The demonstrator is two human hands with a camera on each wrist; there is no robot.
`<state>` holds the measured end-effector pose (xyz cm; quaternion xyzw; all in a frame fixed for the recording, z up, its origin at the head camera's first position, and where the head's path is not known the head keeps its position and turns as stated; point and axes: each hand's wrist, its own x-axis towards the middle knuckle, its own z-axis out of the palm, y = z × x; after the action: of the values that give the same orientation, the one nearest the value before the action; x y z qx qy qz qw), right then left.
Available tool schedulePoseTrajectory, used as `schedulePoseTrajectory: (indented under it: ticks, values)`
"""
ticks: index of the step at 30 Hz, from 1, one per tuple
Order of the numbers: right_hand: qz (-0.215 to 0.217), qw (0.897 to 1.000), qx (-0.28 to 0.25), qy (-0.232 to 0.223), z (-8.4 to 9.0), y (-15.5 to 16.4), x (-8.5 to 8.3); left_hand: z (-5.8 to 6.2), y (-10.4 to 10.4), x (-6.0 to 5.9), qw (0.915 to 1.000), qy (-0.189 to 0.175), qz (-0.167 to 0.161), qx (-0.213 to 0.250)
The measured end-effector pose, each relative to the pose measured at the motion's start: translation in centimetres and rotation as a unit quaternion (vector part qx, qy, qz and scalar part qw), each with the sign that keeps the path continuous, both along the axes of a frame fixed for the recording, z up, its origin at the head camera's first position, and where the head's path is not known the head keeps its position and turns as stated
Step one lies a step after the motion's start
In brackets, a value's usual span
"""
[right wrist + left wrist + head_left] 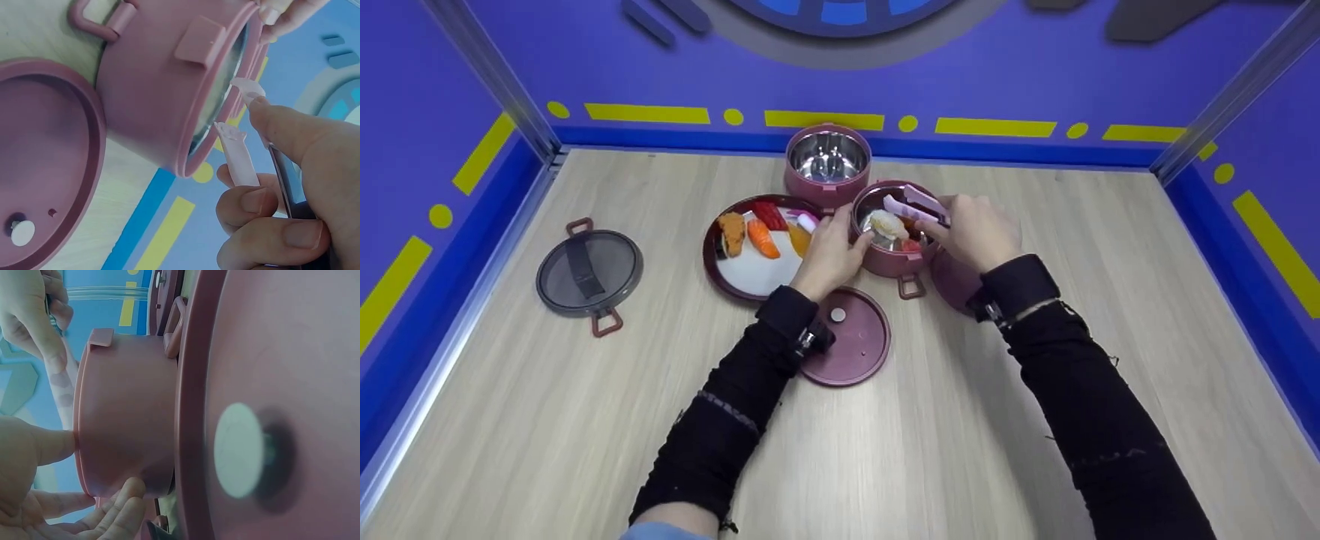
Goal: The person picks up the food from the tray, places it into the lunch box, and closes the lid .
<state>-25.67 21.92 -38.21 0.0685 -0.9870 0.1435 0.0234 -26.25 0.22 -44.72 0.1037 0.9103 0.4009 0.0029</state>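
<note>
A pink steel-lined container (894, 259) stands mid-table with pieces of sushi (885, 223) inside. My left hand (847, 241) grips its left side, the thumb (42, 445) on the rim and the fingers (115, 509) round the wall (126, 422). My right hand (949, 225) holds pink tongs (913, 201) over the container's far rim. In the right wrist view the tongs (236, 154) stand slightly apart beside the rim (214, 101), with nothing between their tips.
A dark red plate (750, 281) with several sushi pieces lies left of the container. A second, empty container (828, 161) stands behind. A pink lid (851, 341) lies under my left wrist, another (952, 283) under the right. A grey lid (589, 271) lies far left.
</note>
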Motion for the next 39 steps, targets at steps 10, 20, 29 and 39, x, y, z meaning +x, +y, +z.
schedulePoseTrajectory:
  ticks: [10,20,29,39]
  values:
    - [0.002,1.000,-0.029,0.004,0.4,0.2,0.5,0.1,-0.6,0.4,1.0000,-0.001,0.003,-0.002]
    - [0.005,0.999,-0.043,0.028,0.0,0.5,1.2,0.6,-1.2,0.9,1.0000,-0.004,0.004,-0.004]
    - [0.025,0.998,-0.040,0.048,-0.2,-0.2,1.9,1.0,-2.4,1.6,0.9996,0.028,-0.007,0.007]
    - [0.029,0.998,-0.014,0.044,0.0,-1.4,2.8,1.4,-4.5,2.4,0.9975,0.066,-0.018,0.018]
